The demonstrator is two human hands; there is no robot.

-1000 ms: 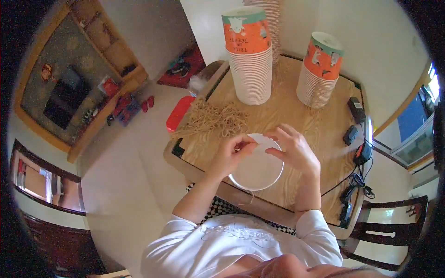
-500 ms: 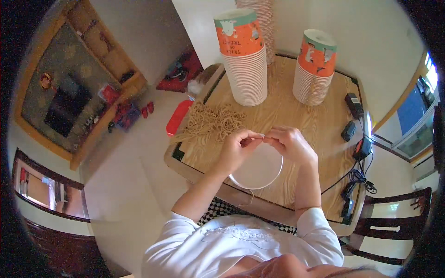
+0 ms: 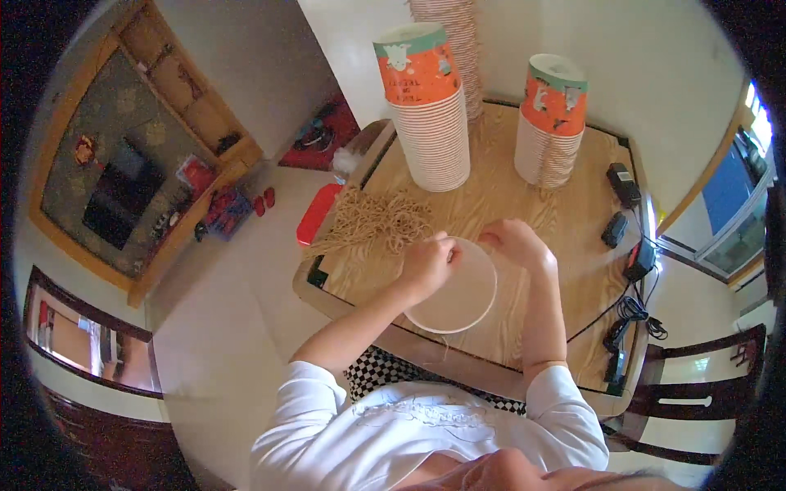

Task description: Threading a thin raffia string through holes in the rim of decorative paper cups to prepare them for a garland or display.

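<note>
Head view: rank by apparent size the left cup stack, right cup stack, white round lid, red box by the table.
1. Left cup stack, though it may be nearer the camera.
2. White round lid and right cup stack: too alike to rank.
3. Red box, partly hidden.

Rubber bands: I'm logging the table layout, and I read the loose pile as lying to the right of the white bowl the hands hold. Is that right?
No. The head view shows the rubber bands left of the white bowl, beside the left hand.

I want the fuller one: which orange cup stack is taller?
The left stack, beside the rubber bands; the right stack is shorter.
</note>
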